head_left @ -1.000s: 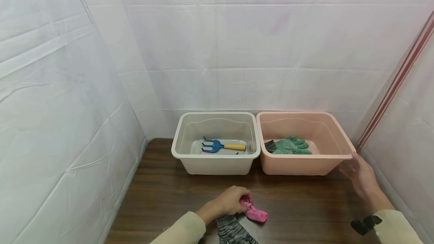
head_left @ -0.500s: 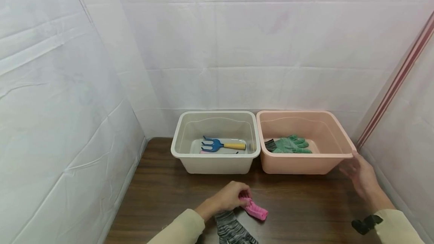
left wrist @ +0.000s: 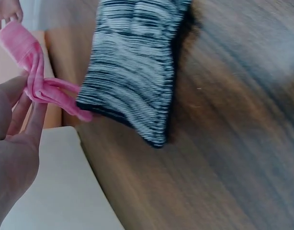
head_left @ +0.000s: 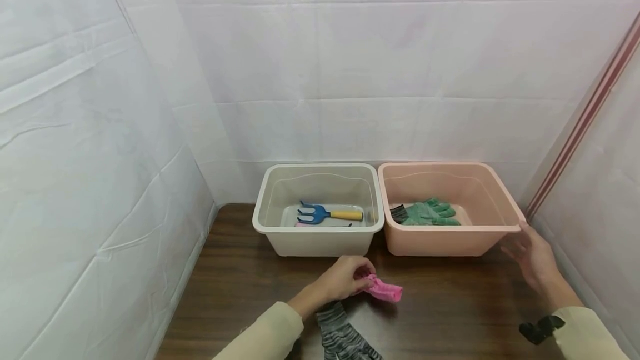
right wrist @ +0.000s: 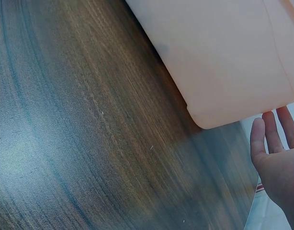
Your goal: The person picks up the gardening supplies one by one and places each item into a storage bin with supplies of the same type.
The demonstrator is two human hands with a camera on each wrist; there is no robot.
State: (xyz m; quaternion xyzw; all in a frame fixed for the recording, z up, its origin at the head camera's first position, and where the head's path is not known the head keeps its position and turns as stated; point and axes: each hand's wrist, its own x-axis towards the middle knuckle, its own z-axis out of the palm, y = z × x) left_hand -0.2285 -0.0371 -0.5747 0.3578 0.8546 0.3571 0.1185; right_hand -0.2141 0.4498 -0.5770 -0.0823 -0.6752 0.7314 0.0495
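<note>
My left hand (head_left: 345, 278) pinches a pink glove (head_left: 386, 290) above the table, in front of the two bins. In the left wrist view, limp strands of the pink glove (left wrist: 37, 72) hang beside the fingers. A black-and-white marled knit glove (head_left: 345, 332) lies on the table just below that hand; its cuff (left wrist: 132, 72) fills the top of the left wrist view. My right hand (head_left: 537, 260) touches the front right corner of the pink bin (head_left: 450, 242). Its fingers (right wrist: 271, 132) look fairly straight against the bin in the right wrist view.
Left of the pink bin stands a white bin (head_left: 320, 243), holding a blue hand fork (head_left: 315, 214) with a yellow handle. A green glove (head_left: 430, 213) lies in the pink bin. White sheeting (head_left: 320, 71) walls the dark wooden table (head_left: 230, 271) at back and sides.
My left hand has moved forward and slightly right, carrying the pink glove towards the bins. The right hand stays at the pink bin's corner.
</note>
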